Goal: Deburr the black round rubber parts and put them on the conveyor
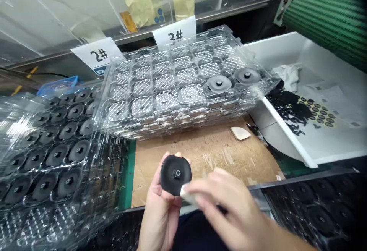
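Observation:
My left hand (164,209) is closed round the edge of a black round part (169,170), a shallow dish with a short post at its centre. The dished side faces up toward me. My right hand (229,205), smeared by motion, pinches a small white piece (186,194) against the lower right rim of that part. Whether the white piece is cloth or sponge I cannot tell. Beyond the hands stands a stack of clear plastic trays (183,107); its top tray holds a grey round part (219,84) and a darker one (247,75) at the right end.
Clear trays of black round parts (69,182) stand at left, more parts (321,218) at lower right. Cardboard (200,148) covers the bench, bearing an off-white wedge (240,133). A white bin (298,151) holds black scraps and a glove. A green roll (327,18) overhangs it.

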Demonstrator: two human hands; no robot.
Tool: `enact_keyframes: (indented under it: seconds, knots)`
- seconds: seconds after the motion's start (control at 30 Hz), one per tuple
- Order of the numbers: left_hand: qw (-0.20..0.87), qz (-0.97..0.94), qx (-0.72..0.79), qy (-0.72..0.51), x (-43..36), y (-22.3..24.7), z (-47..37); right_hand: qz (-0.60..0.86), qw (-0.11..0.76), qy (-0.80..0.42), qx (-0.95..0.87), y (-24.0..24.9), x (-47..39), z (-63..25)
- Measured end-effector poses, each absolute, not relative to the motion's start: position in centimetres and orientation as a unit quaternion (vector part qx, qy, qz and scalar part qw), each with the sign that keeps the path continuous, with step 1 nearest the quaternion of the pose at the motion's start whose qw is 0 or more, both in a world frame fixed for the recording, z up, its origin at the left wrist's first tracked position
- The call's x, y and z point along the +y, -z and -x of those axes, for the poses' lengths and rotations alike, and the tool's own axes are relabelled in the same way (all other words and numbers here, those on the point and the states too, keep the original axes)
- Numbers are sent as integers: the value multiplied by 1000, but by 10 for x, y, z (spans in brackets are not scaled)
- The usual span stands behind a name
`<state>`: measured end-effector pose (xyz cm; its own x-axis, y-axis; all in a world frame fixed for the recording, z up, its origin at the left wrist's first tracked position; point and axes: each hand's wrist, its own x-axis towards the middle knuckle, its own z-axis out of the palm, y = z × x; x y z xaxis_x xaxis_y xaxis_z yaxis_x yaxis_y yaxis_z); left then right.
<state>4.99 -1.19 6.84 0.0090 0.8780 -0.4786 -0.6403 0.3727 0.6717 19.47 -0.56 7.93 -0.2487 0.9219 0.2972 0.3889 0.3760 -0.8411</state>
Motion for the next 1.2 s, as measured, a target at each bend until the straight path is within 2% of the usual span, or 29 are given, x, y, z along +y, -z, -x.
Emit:
enact_keyframes:
  seconds: [0.17, 0.27, 0.37, 0.47, 0.57, 0.63, 0.67, 0.73, 0.8, 0.93, 1.1, 1.2]
  knots:
    - [710, -143, 447, -525, -9, -59, -55, 599, 372, -351, -616, -23, 1, -216]
    - [726, -136, 437, -513, -6, -57, -57, 589, 348, -379, -623, 16, -14, -220]
    - [744, -127, 434, -492, -6, -57, -61, 570, 339, -404, -630, 33, -25, -224]
    - [751, -126, 436, -480, -8, -60, -69, 581, 367, -399, -607, 13, -18, -233]
    - [748, -131, 442, -478, -11, -62, -77, 588, 446, -347, -579, -30, -3, -241]
    - [746, -138, 450, -470, -13, -60, -81, 510, 497, -307, -632, -56, 4, -242]
    - [746, -142, 452, -467, -14, -58, -82, 464, 492, -298, -674, -64, 7, -243]
    - [745, -146, 451, -469, -16, -56, -82, 418, 422, -301, -746, -74, 8, -245]
    - [744, -148, 447, -474, -18, -54, -82, 455, 362, -306, -754, -76, 7, -248]
    - [752, -147, 445, -463, -20, -52, -84, 440, 433, -316, -721, -73, 2, -250]
    - [739, -148, 462, -467, -20, -51, -85, 483, 357, -324, -731, -76, 0, -250]
    - [754, -139, 459, -449, -21, -50, -83, 449, 409, -314, -730, -79, 2, -245]
